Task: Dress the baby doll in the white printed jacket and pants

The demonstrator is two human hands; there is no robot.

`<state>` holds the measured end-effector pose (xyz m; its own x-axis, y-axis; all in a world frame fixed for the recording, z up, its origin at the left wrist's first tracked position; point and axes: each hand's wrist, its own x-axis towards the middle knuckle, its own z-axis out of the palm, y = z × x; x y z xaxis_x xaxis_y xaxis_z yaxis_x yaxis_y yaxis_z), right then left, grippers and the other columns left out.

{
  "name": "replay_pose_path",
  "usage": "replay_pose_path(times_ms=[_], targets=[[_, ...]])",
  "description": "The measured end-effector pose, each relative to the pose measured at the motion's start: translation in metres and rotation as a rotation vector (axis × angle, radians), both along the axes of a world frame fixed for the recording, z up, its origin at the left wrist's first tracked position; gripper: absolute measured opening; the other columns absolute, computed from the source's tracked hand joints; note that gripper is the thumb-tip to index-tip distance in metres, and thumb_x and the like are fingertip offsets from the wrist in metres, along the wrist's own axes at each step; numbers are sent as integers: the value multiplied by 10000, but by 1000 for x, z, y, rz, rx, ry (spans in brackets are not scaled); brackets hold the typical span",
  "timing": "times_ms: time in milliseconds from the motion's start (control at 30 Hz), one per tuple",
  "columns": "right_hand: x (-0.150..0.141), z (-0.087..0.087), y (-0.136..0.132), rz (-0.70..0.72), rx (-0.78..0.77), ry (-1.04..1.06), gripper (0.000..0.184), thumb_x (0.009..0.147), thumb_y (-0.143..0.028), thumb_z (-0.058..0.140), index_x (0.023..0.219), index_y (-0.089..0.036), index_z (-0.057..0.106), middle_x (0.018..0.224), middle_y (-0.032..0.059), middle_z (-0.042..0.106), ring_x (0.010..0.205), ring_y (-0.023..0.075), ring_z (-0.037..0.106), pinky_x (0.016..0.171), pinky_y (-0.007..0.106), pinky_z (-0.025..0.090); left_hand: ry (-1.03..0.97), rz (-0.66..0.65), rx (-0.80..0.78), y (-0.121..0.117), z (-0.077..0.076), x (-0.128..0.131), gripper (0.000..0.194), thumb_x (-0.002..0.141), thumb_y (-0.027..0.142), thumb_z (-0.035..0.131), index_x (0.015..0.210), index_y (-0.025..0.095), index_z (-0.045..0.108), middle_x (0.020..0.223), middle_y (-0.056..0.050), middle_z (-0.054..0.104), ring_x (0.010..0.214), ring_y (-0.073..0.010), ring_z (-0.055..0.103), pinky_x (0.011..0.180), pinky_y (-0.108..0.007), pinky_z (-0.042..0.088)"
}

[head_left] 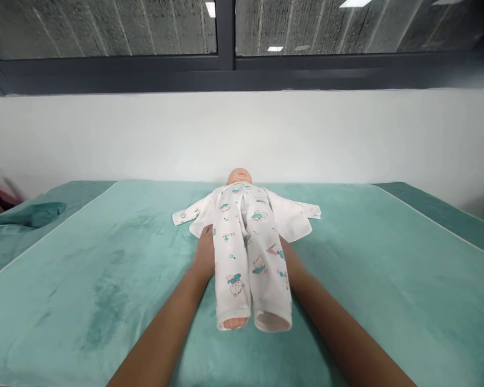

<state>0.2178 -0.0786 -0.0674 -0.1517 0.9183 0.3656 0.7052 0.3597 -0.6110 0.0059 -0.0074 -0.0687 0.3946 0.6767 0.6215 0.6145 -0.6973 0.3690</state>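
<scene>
A baby doll (239, 175) lies on its back in the middle of a green padded cover (84, 258), its head by the white wall (105, 134) and its legs toward the person. White printed trousers (262, 263) lie lengthwise over its front, the top reaching nearly to the chin. The left hand (205, 251) is against one side of the trousers and the right hand (291, 260) is by the other side, partly behind the cloth. The fingers of both are hidden — whether they grip the fabric, or the doll beneath, I cannot tell. A white top (292, 223) is spread out around the shoulders, sleeves out to both sides and front panels lying apart, so it looks unfastened; no doll hand shows at either sleeve end. As for progress, one leg seems to be through: a pinkish shape, probably a foot (234, 323), shows at the cuff on the left. The other cuff (272, 321) gapes with no foot visible — that side appears unfinished, and the top not yet closed.
</scene>
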Motion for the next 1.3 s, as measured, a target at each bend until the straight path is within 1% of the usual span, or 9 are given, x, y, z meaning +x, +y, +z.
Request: replay_pose_path(times_ms=[200,367,700,767,867,933,1033,1167,1300], targets=[[2,-3,3,24,101,-209,303,864,-322,534,1115,-210,663,1098,123,665,1117,306,573,950,464,459,112,-34,91,-9,2,-13,231,868,218,480,715,190,651,776,-76,649,798,-241,584,796,-419,471],[7,2,-16,-12,53,-173,274,855,-264,539,1098,-250,665,1051,102,662,1068,286,582,895,424,486,260,-126,155,-28,1,-30,159,811,147,556,708,190,669,790,-90,659,947,-270,561,833,-428,438],[23,-17,-52,-27,-34,-27,177,873,-179,473,844,-230,641,962,67,628,905,216,577,776,359,500,180,-198,-121,-43,-1,-48,295,835,85,436,701,213,666,741,-27,654,839,-196,595,822,-363,465],[33,-16,-51,-18,-84,38,166,893,-234,468,873,-237,632,952,51,636,869,199,588,762,336,500,33,-128,-205,-33,-1,-54,310,841,100,404,796,225,684,854,-22,689,883,-187,611,851,-346,476],[62,-18,-36,-251,-37,86,198,897,-354,482,978,-237,620,992,53,647,886,199,596,788,332,490,-145,245,-239,-6,-2,-61,313,859,172,402,1006,208,676,1106,-63,674,1071,-230,578,968,-385,445],[87,-22,-21,-519,51,17,302,864,-445,514,1028,-212,617,1057,92,638,973,236,585,844,367,468,-82,499,-269,12,-3,-62,321,874,279,447,1093,169,653,1159,-118,644,1117,-290,543,989,-446,419],[116,-24,2,-734,-47,-88,443,828,-545,514,1030,-166,624,1042,137,641,964,271,592,829,395,447,125,633,-295,27,-1,-59,398,863,431,500,1105,153,650,1165,-166,618,1120,-362,517,941,-513,416],[123,-10,21,-703,-340,-63,387,736,-568,596,848,-199,633,814,64,659,770,237,604,661,335,419,166,611,-300,27,2,-56,276,873,398,479,944,194,651,1101,-139,638,1094,-360,533,887,-494,420],[102,24,31,-469,-422,411,300,676,-481,671,761,-204,594,759,35,623,713,200,582,599,299,432,-26,580,-383,25,2,-59,247,904,395,423,965,214,580,962,-101,675,927,-300,613,777,-398,447]])
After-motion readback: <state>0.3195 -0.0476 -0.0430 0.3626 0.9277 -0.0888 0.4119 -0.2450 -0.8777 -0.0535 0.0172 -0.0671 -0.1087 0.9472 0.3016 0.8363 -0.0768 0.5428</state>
